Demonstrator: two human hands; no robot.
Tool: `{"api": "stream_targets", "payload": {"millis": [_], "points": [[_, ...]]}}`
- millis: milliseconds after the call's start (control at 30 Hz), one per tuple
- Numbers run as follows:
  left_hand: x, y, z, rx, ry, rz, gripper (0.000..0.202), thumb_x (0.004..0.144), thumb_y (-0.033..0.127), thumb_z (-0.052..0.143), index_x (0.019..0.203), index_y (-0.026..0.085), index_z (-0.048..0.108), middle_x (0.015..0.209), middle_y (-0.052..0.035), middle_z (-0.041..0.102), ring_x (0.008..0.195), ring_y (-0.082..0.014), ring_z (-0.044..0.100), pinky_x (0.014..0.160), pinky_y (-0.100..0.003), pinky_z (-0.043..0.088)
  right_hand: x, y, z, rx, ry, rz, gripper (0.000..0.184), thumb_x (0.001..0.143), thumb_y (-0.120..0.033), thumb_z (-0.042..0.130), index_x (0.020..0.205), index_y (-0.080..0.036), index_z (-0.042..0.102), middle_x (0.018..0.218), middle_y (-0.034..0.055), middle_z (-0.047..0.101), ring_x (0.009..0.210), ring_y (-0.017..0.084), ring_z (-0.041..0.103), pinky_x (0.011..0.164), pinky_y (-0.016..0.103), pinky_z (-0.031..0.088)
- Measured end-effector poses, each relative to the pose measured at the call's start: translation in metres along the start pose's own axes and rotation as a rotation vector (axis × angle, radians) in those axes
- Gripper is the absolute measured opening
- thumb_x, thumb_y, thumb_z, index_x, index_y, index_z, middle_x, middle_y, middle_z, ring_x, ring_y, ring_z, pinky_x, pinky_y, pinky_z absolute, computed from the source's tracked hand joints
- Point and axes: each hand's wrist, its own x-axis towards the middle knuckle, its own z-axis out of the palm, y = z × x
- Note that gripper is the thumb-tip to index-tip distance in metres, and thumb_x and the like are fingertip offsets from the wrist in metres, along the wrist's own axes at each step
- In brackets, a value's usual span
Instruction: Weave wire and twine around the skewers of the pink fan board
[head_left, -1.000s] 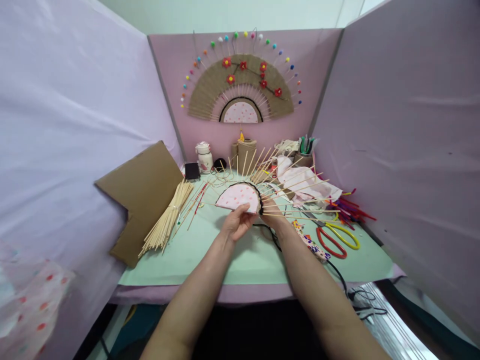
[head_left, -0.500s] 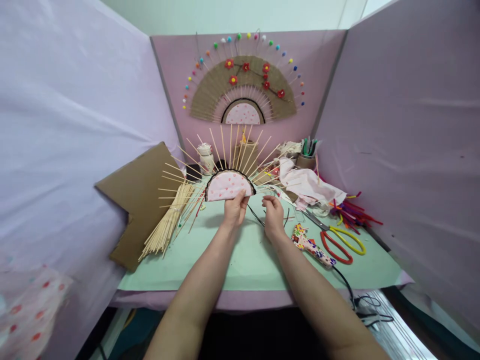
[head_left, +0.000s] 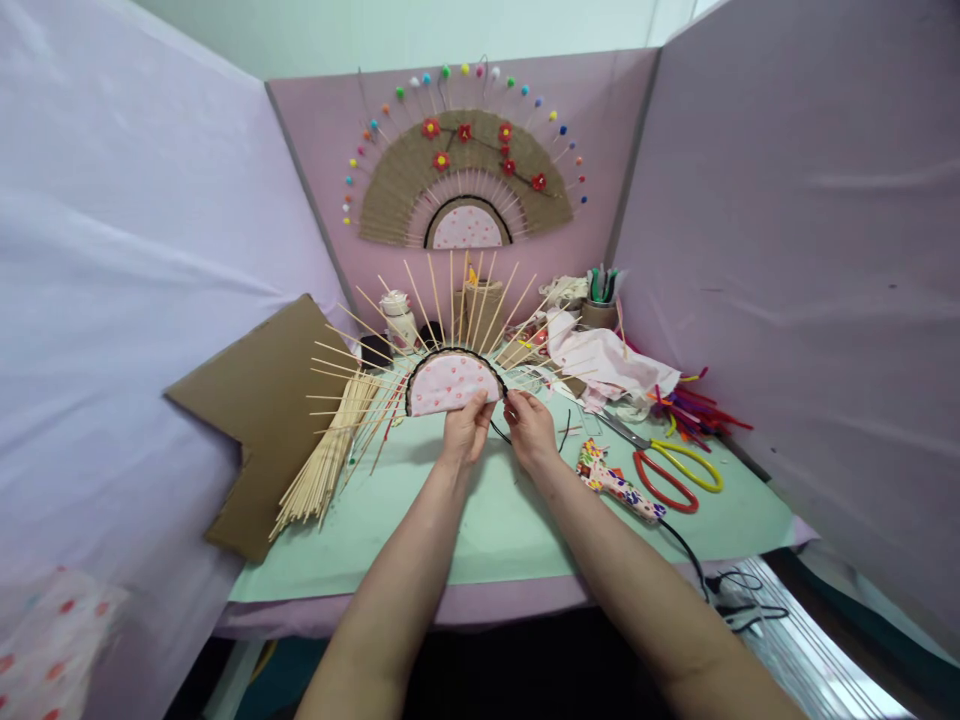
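My left hand (head_left: 465, 430) grips the lower edge of a pink spotted half-disc (head_left: 450, 383) that stands upright, with wooden skewers (head_left: 450, 300) fanning out from its curved black-trimmed rim. My right hand (head_left: 527, 428) pinches at the half-disc's lower right corner, where a thin black cord (head_left: 498, 430) hangs down. A finished fan (head_left: 465, 175) with coloured beads and red flowers hangs on the back wall.
A bundle of loose skewers (head_left: 330, 450) lies left, on brown cardboard (head_left: 255, 400). Right of my hands are a patterned glue gun (head_left: 619, 484) with its cable, red and yellow scissors (head_left: 671, 475), pipe cleaners (head_left: 697, 410), pink cloth (head_left: 600, 360), and twine rolls (head_left: 484, 300) at the back.
The half-disc has turned from lying tilted to the right to standing upright with its skewers fanned upward. My right hand came out from behind it to its lower right corner.
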Motion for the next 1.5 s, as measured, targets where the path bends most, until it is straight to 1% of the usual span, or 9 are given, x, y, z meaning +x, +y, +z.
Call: {"api": "stream_targets", "payload": {"millis": [133, 267, 400, 600, 800, 900, 1033, 1267, 1500], "points": [[-0.002, 0.0, -0.001, 0.014, -0.009, -0.002, 0.023, 0.069, 0.001, 0.068, 0.086, 0.016, 0.063, 0.082, 0.0022, 0.07, 0.079, -0.0078, 0.065, 0.088, -0.027, 0.05, -0.001, -0.002, 0.0, 0.043, -0.023, 0.049, 0.025, 0.056, -0.033, 0.075, 0.064, -0.02, 0.057, 0.068, -0.0045, 0.057, 0.06, 0.008, 0.049, 0.059, 0.023, 0.039], [-0.003, 0.0, -0.003, 0.024, -0.02, -0.009, 0.018, 0.068, 0.005, 0.07, 0.081, 0.015, 0.064, 0.079, 0.0013, 0.07, 0.077, -0.0093, 0.065, 0.09, -0.03, 0.05, -0.002, -0.005, 0.001, 0.09, -0.038, 0.089, 0.02, 0.057, -0.031, 0.072, 0.063, -0.02, 0.056, 0.066, -0.0046, 0.057, 0.061, 0.009, 0.049, 0.058, 0.023, 0.037], [-0.002, 0.0, -0.003, 0.016, -0.022, -0.002, 0.02, 0.069, 0.006, 0.07, 0.084, 0.016, 0.064, 0.083, 0.0018, 0.07, 0.08, -0.0085, 0.065, 0.091, -0.029, 0.049, -0.002, -0.008, 0.002, 0.146, -0.034, 0.093, 0.016, 0.06, -0.031, 0.069, 0.064, -0.021, 0.057, 0.065, -0.0048, 0.056, 0.06, 0.009, 0.048, 0.058, 0.024, 0.036], [-0.005, -0.003, -0.003, 0.013, -0.05, -0.014, 0.022, 0.069, 0.004, 0.069, 0.087, 0.016, 0.064, 0.086, 0.0008, 0.07, 0.083, -0.0089, 0.065, 0.095, -0.028, 0.046, -0.003, -0.009, 0.002, 0.166, -0.053, 0.099, 0.019, 0.055, -0.024, 0.073, 0.06, -0.02, 0.056, 0.062, -0.0062, 0.052, 0.058, 0.008, 0.044, 0.057, 0.023, 0.034], [-0.006, -0.002, -0.003, 0.002, -0.081, -0.012, 0.022, 0.071, 0.005, 0.068, 0.089, 0.016, 0.065, 0.087, -0.0002, 0.071, 0.085, -0.0099, 0.066, 0.095, -0.028, 0.046, -0.002, -0.012, 0.002, 0.206, -0.049, 0.101, 0.019, 0.057, -0.027, 0.073, 0.072, -0.023, 0.061, 0.067, -0.0071, 0.056, 0.059, 0.008, 0.046, 0.059, 0.023, 0.036], [-0.006, -0.005, -0.004, 0.005, -0.114, -0.015, 0.023, 0.071, 0.005, 0.068, 0.091, 0.016, 0.065, 0.089, -0.0004, 0.072, 0.086, -0.0097, 0.066, 0.092, -0.026, 0.048, 0.0, -0.012, 0.001, 0.216, -0.041, 0.089, 0.018, 0.058, -0.027, 0.073, 0.068, -0.023, 0.059, 0.064, -0.0078, 0.054, 0.058, 0.008, 0.045, 0.059, 0.023, 0.035], [-0.007, -0.008, -0.004, 0.025, -0.101, -0.041, 0.021, 0.071, 0.005, 0.067, 0.089, 0.015, 0.066, 0.087, -0.0008, 0.072, 0.084, -0.0096, 0.066, 0.089, -0.025, 0.049, 0.0, -0.01, 0.0, 0.197, -0.063, 0.078, 0.019, 0.056, -0.024, 0.075, 0.062, -0.021, 0.057, 0.06, -0.0077, 0.052, 0.058, 0.008, 0.044, 0.059, 0.023, 0.035], [-0.006, -0.004, -0.004, 0.045, -0.102, -0.043, 0.023, 0.07, 0.007, 0.068, 0.091, 0.017, 0.066, 0.09, -0.0017, 0.072, 0.088, -0.0123, 0.066, 0.096, -0.031, 0.045, -0.001, -0.015, 0.001, 0.221, -0.052, 0.063, 0.015, 0.06, -0.029, 0.073, 0.067, -0.023, 0.061, 0.065, -0.0071, 0.059, 0.06, 0.009, 0.048, 0.059, 0.023, 0.036], [-0.015, -0.01, 0.002, 0.114, -0.099, -0.085, 0.024, 0.068, 0.01, 0.071, 0.09, 0.018, 0.067, 0.091, -0.0011, 0.071, 0.09, -0.0134, 0.064, 0.096, -0.034, 0.044, 0.001, -0.015, 0.0, 0.248, -0.029, 0.088, 0.019, 0.055, -0.025, 0.075, 0.063, -0.022, 0.058, 0.061, -0.0073, 0.059, 0.059, 0.01, 0.05, 0.06, 0.025, 0.038]]}}
